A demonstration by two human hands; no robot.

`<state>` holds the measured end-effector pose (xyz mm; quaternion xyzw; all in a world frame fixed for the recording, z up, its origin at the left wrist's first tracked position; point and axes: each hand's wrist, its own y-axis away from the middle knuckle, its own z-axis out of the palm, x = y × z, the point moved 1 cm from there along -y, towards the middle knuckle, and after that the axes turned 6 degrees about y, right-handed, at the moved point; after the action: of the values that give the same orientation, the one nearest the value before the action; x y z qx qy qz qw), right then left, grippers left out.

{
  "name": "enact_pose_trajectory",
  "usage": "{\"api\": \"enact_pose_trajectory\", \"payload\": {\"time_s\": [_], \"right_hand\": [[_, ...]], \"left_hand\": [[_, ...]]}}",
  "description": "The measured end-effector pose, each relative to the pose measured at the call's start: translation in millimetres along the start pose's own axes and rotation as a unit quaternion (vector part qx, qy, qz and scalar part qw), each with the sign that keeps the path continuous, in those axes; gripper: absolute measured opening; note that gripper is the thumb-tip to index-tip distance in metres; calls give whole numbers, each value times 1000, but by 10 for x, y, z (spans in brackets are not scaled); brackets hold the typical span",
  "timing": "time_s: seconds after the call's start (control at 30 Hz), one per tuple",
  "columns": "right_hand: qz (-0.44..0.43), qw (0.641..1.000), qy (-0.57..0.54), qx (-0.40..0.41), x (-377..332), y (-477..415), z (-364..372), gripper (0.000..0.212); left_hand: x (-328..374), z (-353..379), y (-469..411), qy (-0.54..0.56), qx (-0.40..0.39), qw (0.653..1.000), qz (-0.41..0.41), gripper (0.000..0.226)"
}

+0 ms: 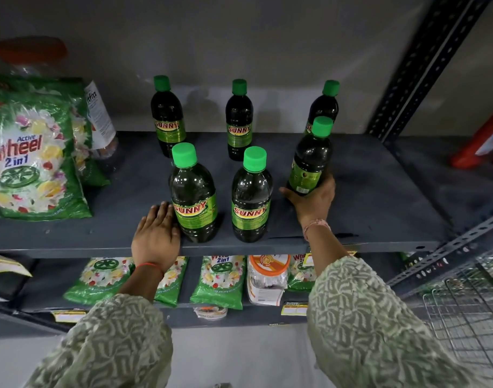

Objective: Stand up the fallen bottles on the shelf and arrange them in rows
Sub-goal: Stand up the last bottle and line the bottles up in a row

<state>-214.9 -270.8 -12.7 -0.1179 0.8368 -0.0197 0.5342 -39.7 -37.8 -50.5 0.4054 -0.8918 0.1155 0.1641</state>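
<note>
Several dark bottles with green caps and "SUNNY" labels stand upright on the grey shelf [365, 191]. Three stand at the back: left [167, 119], middle [238, 121], right [325, 105]. Two stand in front: left [193, 197] and middle [251, 200]. My right hand [312, 200] grips the base of a sixth bottle [311, 158], which leans slightly at the front right, in front of the back right bottle. My left hand [157, 233] lies flat on the shelf edge, its fingers touching the front left bottle's side.
A large green "Wheel" detergent bag [32, 152] and a clear jar [99, 121] stand at the shelf's left. Lower shelf holds smaller green packets [220, 278] and a jar [267, 275]. A metal upright [424, 65] and a wire basket [463, 317] are on the right.
</note>
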Motion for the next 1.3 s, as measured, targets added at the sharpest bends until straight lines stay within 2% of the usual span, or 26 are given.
{"api": "enact_pose_trajectory", "payload": {"time_s": [0.13,0.23,0.3,0.37,0.43,0.47,0.57,0.67,0.73,0.8,0.87,0.93,0.97,1.03,1.17,1.3], "right_hand": [[35,994,-82,-61,71,-35,-113,66],[41,985,-112,-122,180,-88,-144,60],[43,981,-115,-152,208,-91,-160,66],[56,977,-129,-163,202,-81,-144,88],[58,984,-106,-127,114,-42,-111,108],[51,992,-67,-89,73,-20,-77,110],[28,999,16,-24,42,-2,3,88],[39,997,-1,-69,94,-32,-68,68],[27,995,-6,-97,144,-32,-147,65],[8,993,-1,-118,190,-28,-179,71],[1,993,-15,-115,187,5,-158,92],[3,997,-3,-82,130,42,-94,115],[5,998,30,-56,107,68,-60,119],[7,998,64,-19,87,108,-2,110],[12,997,66,-25,109,110,-10,70],[-1,998,64,-18,141,210,-93,59]], "left_hand": [[3,-5,3,-1,-4,1000,2,68],[7,-18,-1,0,-6,1000,3,69],[5,-26,0,4,-6,1000,0,70],[10,-26,8,4,-9,1000,0,70],[14,-30,7,5,-9,1000,2,70],[14,-31,6,6,-9,1000,4,70],[16,-36,14,7,-8,1000,7,65],[23,-34,7,10,-9,1000,5,52],[31,-41,4,14,-8,1000,6,52],[28,-43,3,12,-12,1000,4,52],[23,-40,0,11,-16,1000,4,52],[6,-31,-8,8,-16,1000,4,52],[3,-27,-9,6,-17,1000,7,53],[-4,-24,-12,-2,-24,1000,7,55],[2,-29,-8,-8,-32,999,4,57],[13,-29,-5,-3,-29,1000,5,53]]}}
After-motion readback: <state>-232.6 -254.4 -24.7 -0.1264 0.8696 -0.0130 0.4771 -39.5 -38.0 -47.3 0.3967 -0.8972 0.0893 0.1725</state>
